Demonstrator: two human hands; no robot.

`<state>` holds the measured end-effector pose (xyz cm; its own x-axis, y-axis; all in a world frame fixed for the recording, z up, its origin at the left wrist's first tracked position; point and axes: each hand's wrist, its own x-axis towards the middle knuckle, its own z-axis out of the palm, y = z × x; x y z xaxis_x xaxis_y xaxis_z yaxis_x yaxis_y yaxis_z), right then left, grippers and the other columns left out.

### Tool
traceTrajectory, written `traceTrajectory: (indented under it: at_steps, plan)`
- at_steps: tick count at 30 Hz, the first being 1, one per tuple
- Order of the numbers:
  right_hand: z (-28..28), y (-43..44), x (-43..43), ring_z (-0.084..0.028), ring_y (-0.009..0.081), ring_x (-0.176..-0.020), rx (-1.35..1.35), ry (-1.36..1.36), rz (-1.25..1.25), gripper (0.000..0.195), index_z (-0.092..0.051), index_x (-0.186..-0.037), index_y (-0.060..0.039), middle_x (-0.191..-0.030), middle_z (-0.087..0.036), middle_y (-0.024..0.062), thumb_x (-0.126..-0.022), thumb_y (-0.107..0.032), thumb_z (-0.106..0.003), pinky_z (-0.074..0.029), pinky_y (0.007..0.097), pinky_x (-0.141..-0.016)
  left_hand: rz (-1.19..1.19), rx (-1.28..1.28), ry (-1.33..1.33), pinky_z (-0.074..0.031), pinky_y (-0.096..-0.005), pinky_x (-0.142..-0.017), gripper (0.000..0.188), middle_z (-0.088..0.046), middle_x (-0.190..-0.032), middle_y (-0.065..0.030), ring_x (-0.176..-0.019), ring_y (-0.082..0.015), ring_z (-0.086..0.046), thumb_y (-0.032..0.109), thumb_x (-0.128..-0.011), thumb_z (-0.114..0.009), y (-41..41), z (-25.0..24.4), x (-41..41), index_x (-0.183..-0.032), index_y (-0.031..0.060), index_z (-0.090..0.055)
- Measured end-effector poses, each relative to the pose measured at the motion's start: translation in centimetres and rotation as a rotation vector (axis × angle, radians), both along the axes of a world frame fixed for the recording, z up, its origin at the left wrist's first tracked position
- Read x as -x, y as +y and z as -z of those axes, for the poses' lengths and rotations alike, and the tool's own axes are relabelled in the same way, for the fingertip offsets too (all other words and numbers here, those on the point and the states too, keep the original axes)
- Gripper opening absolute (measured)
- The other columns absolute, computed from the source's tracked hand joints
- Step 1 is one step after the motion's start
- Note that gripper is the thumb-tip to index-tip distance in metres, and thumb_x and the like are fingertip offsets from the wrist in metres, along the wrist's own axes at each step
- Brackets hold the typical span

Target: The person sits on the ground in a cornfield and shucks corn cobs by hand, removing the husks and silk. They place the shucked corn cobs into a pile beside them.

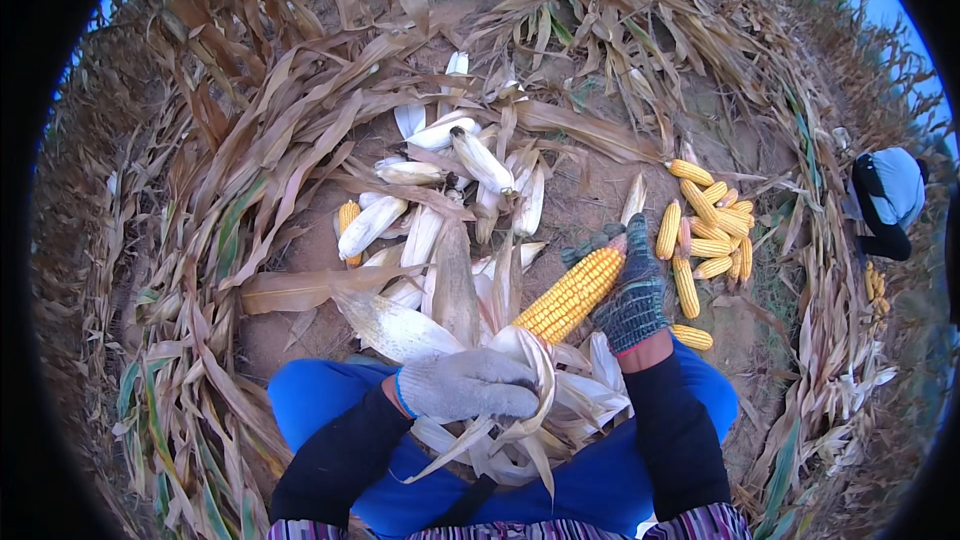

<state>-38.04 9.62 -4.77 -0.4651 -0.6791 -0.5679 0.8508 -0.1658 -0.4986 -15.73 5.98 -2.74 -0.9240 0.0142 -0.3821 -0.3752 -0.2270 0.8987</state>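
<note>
An ear of yellow corn, its kernels bare, slants across my lap between my two hands. My left hand, in a pale grey knit glove, grips the peeled-back husk at the ear's lower end. Around the ear's tip is my right hand in a dark green knit glove, its fingers partly hidden behind the ear. Loose pale husks lie on my lap beneath the hands. Just ahead, ears in whitish husks are heaped on the soil with dry leaves.
To the right lies a pile of husked yellow ears; one single ear rests by my right knee. Another yellow ear sits left of the heap. Dry cornstalks ring the spot. A person is at the far right.
</note>
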Motion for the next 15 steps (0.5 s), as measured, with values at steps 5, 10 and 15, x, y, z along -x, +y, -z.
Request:
traceTrajectory:
  at_steps: [5, 10, 15]
  plan:
    - [2.2, 1.3, 3.6, -0.056, 0.0172, -0.055, 0.184, 0.062, -0.085, 0.023, -0.056, -0.081, -0.0126, -0.059, -0.054, -0.0035, -0.096, -0.03, -0.052, -0.054, 0.0386, -0.067, -0.233, -0.133, -0.271, -0.046, -0.0239, -0.07, 0.024, -0.06, -0.086, -0.0035, -0.08, -0.0088, -0.056, 0.026, -0.093, -0.056, 1.6, 1.3, -1.3, -0.094, 0.0024, -0.062]
    - [2.2, 0.9, 2.4, -0.064, 0.0193, -0.085, 0.259, 0.535, -0.356, 0.024, -0.059, -0.111, -0.0041, -0.098, -0.064, 0.0069, -0.095, -0.021, -0.052, -0.053, 0.0384, -0.08, -0.795, -0.543, -0.026, -0.052, -0.0258, -0.07, 0.021, -0.062, -0.089, -0.0041, -0.078, -0.0112, -0.061, 0.021, -0.095, -0.054, 1.7, 3.5, -0.7, -0.099, 0.001, -0.06]
    - [1.7, 1.0, 0.4, -0.061, 0.0305, -0.097, 0.216, 1.477, -0.866, 0.035, -0.057, -0.118, -0.005, -0.105, -0.063, 0.0126, -0.084, -0.013, -0.06, -0.048, 0.0395, -0.088, -0.893, -0.568, 0.043, -0.053, -0.0243, -0.072, 0.023, -0.064, -0.09, -0.0047, -0.082, -0.0107, -0.063, 0.021, -0.096, -0.052, 0.8, 2.6, -0.2, -0.102, 0.0002, -0.059]
